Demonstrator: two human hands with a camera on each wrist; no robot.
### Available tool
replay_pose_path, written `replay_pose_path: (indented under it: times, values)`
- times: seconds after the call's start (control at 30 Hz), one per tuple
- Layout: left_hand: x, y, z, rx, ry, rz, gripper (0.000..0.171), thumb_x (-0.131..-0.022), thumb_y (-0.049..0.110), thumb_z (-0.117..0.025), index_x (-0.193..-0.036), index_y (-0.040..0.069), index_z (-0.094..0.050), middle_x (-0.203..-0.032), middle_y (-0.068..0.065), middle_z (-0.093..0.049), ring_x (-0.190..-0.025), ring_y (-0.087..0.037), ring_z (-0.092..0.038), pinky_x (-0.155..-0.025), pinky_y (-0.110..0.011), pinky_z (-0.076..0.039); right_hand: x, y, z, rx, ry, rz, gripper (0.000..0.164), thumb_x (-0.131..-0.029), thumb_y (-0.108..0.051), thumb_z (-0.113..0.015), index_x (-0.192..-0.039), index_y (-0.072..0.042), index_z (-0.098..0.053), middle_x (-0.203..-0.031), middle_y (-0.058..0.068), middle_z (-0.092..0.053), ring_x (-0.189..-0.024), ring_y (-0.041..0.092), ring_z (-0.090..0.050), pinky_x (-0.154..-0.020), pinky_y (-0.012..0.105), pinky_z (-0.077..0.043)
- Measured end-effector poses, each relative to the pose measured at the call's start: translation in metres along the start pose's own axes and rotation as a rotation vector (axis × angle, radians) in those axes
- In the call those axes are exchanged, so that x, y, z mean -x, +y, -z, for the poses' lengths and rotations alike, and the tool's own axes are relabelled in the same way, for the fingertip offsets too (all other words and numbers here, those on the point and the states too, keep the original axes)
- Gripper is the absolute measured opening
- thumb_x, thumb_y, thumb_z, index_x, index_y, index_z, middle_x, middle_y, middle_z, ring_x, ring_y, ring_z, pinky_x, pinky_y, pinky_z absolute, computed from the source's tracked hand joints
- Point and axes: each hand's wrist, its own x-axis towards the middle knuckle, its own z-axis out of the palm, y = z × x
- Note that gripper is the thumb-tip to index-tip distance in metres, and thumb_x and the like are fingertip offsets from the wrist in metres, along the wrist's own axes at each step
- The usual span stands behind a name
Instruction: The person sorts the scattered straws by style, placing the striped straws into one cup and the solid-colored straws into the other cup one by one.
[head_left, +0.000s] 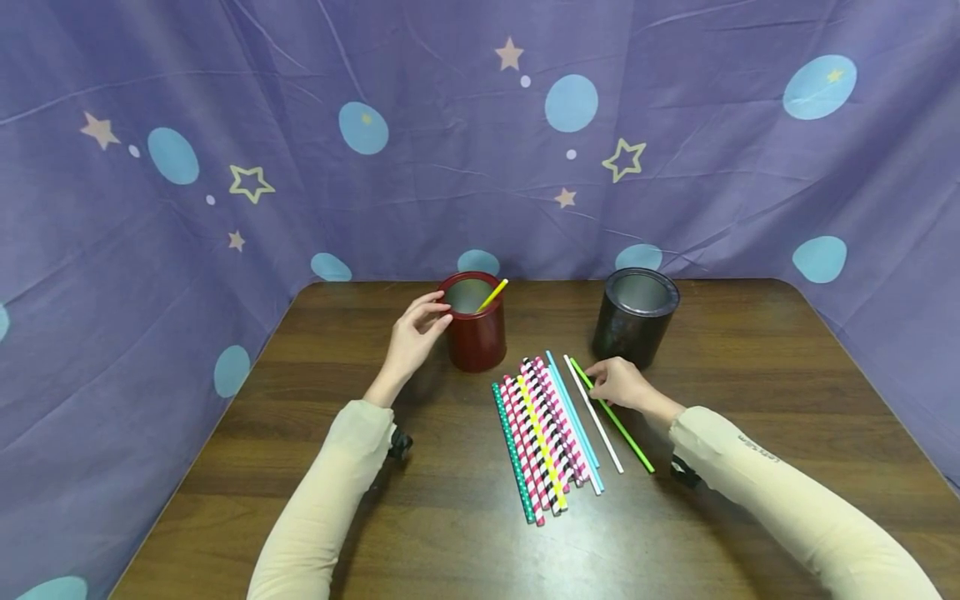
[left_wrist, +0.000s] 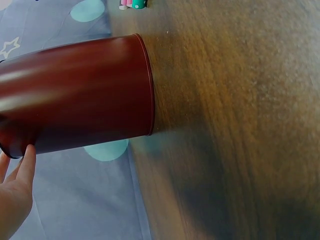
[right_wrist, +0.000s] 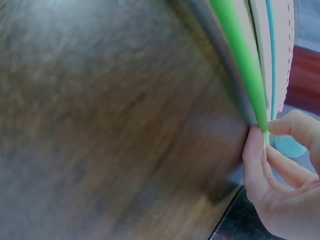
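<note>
My right hand [head_left: 621,384] pinches a green straw [head_left: 630,440] near its far end, thumb and fingers on either side of it in the right wrist view. My left hand [head_left: 412,340] is at the left side of a dark red canister [head_left: 477,343], fingertips right at its rim. In the left wrist view its fingers lie fairly straight against the canister's wall. A yellow straw [head_left: 493,294] leans inside the canister and sticks out over the rim. Beside the green straw lies a white straw [head_left: 596,417].
Several patterned straws [head_left: 536,433] lie side by side mid-table, striped pink, black, yellow and dotted green, with light blue ones [head_left: 576,412] along their right. A black canister [head_left: 636,321] stands behind my right hand. A purple curtain [head_left: 480,167] hangs behind the wooden table [head_left: 300,467].
</note>
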Motion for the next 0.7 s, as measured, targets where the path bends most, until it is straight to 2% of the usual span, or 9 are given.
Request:
replay_pose_path:
  times: [0.17,0.37,0.43,0.7]
  values:
    - [0.000,0.000,0.000,-0.015,0.000,-0.008,0.022,-0.081,-0.003,-0.059,-0.099,-0.016,-0.057,-0.120,-0.029,-0.046,-0.104,-0.036,-0.051,-0.085,-0.045,-0.044,0.000,0.000,0.001,-0.045,-0.003,-0.029,0.034,-0.069,0.004,-0.060,-0.101,0.014,-0.057,-0.062,0.008,-0.060,-0.041,0.010,-0.051,-0.043,0.025,-0.047]
    - [0.001,0.000,0.000,-0.025,-0.005,0.003,0.022,-0.082,-0.003,-0.058,-0.099,-0.016,-0.057,-0.121,-0.028,-0.047,-0.105,-0.034,-0.051,-0.081,-0.021,-0.047,0.001,-0.001,0.006,-0.102,0.012,-0.055,0.037,-0.069,0.004,-0.057,-0.105,0.014,-0.056,-0.059,0.005,-0.057,-0.042,0.012,-0.052,-0.043,0.026,-0.047]
    - [0.001,0.000,0.000,-0.020,-0.006,0.004,0.022,-0.082,-0.003,-0.058,-0.099,-0.016,-0.057,-0.121,-0.028,-0.046,-0.105,-0.034,-0.051,-0.079,-0.016,-0.046,0.001,-0.001,0.008,-0.121,0.021,-0.058,0.037,-0.069,0.004,-0.056,-0.105,0.014,-0.056,-0.059,0.004,-0.057,-0.043,0.012,-0.052,-0.043,0.027,-0.048]
    - [0.000,0.000,0.000,-0.017,-0.002,0.002,0.022,-0.082,-0.003,-0.058,-0.099,-0.017,-0.057,-0.121,-0.028,-0.046,-0.104,-0.035,-0.051,-0.078,-0.015,-0.047,-0.003,-0.004,0.015,-0.174,0.047,-0.049,0.035,-0.073,0.005,-0.057,-0.106,0.015,-0.054,-0.062,0.004,-0.055,-0.047,0.011,-0.052,-0.047,0.031,-0.050]
